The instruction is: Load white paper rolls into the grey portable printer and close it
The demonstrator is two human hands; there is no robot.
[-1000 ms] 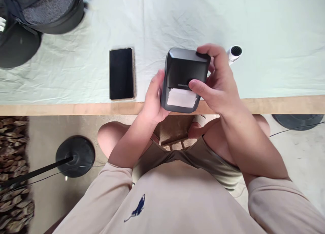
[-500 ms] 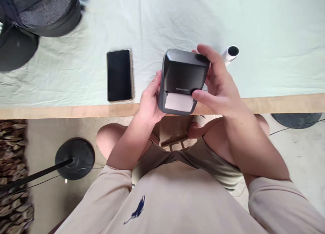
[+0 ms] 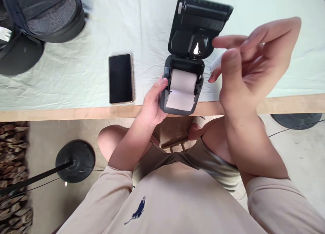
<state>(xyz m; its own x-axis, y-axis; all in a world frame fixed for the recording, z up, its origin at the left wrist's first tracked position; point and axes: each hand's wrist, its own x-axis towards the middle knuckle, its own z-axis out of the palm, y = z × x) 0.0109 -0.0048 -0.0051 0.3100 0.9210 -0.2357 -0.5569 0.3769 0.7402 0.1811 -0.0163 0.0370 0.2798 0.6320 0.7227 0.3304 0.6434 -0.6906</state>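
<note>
A black label printer (image 3: 164,102) is held over the table's near edge, its hinged lid (image 3: 200,24) swung up and away from me. Inside sits a roll of white label paper (image 3: 183,80), the loose end lying over the printer's front. My left hand (image 3: 153,102) grips the printer's left side, thumb on the rim and the other fingers hidden beneath. To the right of the lid is my right hand (image 3: 254,61), fingers apart and holding nothing; one fingertip is close to the lid's edge, and I cannot tell whether it touches. Part of a white cylinder (image 3: 216,63) shows behind that hand.
A phone (image 3: 121,78) with a dark screen lies left of the printer. An unzipped black case (image 3: 54,16) stands at the far left. Pale cloth (image 3: 152,10) covers the table behind its wooden edge (image 3: 76,113). Below, a round black stand base (image 3: 75,161) rests on the floor.
The printer's lid has gone from closed to raised, exposing the paper roll. My right hand has let go of the printer and moved right. My left hand keeps its hold.
</note>
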